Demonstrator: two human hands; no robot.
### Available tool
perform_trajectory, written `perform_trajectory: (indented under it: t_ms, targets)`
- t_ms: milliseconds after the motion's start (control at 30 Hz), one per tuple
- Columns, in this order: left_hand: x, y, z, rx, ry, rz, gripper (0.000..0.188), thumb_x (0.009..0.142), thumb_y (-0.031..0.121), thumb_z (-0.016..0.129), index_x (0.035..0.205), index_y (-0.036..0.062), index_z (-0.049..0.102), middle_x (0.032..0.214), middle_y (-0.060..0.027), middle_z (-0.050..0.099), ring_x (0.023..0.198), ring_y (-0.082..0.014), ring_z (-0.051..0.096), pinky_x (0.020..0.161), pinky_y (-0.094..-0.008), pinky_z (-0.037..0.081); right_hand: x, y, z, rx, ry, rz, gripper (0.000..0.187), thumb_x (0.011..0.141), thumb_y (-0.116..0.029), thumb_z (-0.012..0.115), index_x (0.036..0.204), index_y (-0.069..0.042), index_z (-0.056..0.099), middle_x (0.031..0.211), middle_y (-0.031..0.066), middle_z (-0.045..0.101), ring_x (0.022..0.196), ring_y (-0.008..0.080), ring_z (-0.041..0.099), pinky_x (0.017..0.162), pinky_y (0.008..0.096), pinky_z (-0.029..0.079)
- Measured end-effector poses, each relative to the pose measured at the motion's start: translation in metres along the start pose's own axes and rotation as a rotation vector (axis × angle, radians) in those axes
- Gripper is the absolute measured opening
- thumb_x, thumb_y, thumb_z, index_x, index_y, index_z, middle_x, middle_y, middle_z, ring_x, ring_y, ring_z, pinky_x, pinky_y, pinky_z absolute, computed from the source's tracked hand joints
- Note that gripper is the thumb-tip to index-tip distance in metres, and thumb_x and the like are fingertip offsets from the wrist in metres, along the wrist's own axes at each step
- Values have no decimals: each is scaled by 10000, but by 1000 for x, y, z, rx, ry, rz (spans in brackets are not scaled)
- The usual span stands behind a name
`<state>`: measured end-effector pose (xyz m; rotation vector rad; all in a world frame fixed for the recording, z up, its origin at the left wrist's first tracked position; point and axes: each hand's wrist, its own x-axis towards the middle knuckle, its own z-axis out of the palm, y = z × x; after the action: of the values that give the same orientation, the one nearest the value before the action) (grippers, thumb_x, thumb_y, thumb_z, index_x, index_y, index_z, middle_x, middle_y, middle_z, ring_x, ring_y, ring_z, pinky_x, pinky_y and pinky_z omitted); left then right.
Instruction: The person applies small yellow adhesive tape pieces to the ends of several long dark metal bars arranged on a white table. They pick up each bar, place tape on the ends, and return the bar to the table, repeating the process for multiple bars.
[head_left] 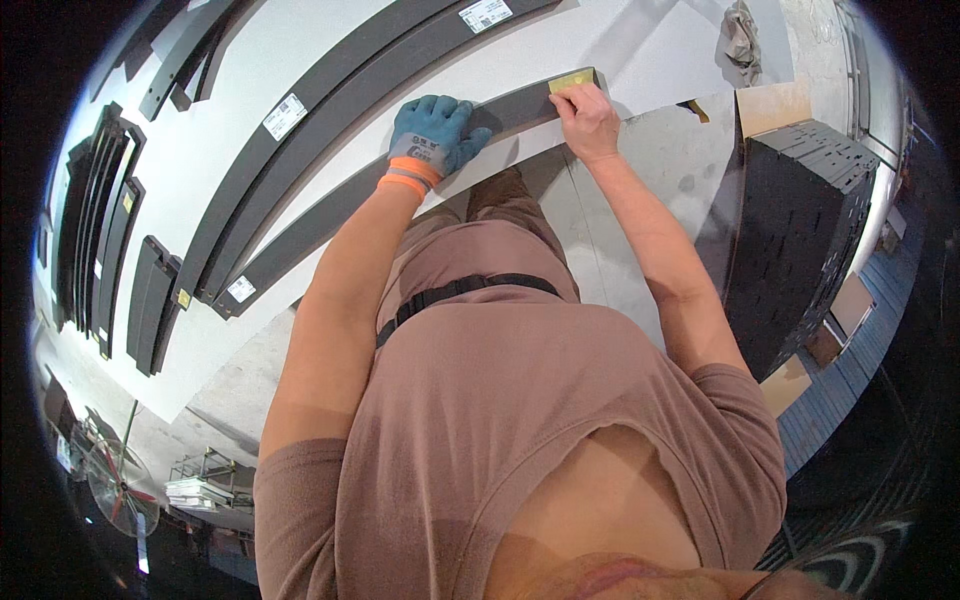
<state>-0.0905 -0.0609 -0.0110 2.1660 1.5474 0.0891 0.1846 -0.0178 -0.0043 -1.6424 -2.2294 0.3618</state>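
Note:
A long dark grey strip [520,108] lies slantwise on the white tabletop in front of me. My left hand [432,135], in a blue glove with an orange cuff, is wrapped over its middle, fingers curled across the far edge and thumb apart. At the strip's right end is a yellow label [572,81]. My bare right hand [588,118] pinches at the near edge of this label; its fingertips partly hide the contact. A white printed label [241,289] sits at the strip's lower left end.
Two longer curved dark strips [300,140] lie just beyond. Several dark pieces [95,220] are grouped at the left. A crumpled grey cloth [740,45] rests at the far right of the white tabletop [640,60]. A tall black stack [795,220] stands to my right.

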Motion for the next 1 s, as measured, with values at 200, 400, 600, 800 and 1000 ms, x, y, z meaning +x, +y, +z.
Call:
perform_trajectory:
  t_ms: [200, 400, 600, 800, 1000]
  targets:
    - [1, -1, 4, 13, 25, 6, 539, 955, 592, 586, 1276, 168, 676, 1227, -95, 682, 1163, -301, 623, 996, -469, 480, 1, -4, 8, -179, -109, -14, 150, 916, -154, 692, 897, -23, 622, 913, 186, 634, 856, 381, 661, 712, 481, 569]
    - [1, -1, 3, -5, 29, 15, 533, 951, 577, 599, 1269, 156, 681, 1198, -94, 687, 1146, -306, 631, 980, -474, 488, 6, 9, 11, -181, -213, -44, 146, 957, -139, 632, 988, -10, 571, 955, 223, 613, 895, 410, 636, 756, 514, 538]
    - [0, -2, 2, -21, 27, 28, 556, 946, 587, 601, 1284, 152, 681, 1205, -92, 689, 1147, -308, 634, 997, -474, 482, 9, 12, 9, -32, -169, -46, 150, 994, -124, 582, 1009, 22, 547, 935, 255, 606, 873, 471, 624, 768, 560, 524]
    - [0, -1, 2, -37, 65, 24, 539, 944, 581, 609, 1249, 147, 698, 1176, -93, 694, 1137, -308, 635, 990, -469, 483, 15, 14, -13, 131, -222, 73, 189, 968, -187, 683, 993, -4, 644, 933, 184, 654, 859, 393, 646, 747, 494, 530]
    - [1, -1, 2, -49, 39, 26, 537, 940, 584, 612, 1245, 150, 696, 1186, -89, 690, 1134, -308, 636, 990, -470, 476, 8, 8, -4, 58, 38, -90, 165, 832, -210, 818, 880, -75, 737, 898, 86, 705, 855, 304, 682, 731, 413, 561]
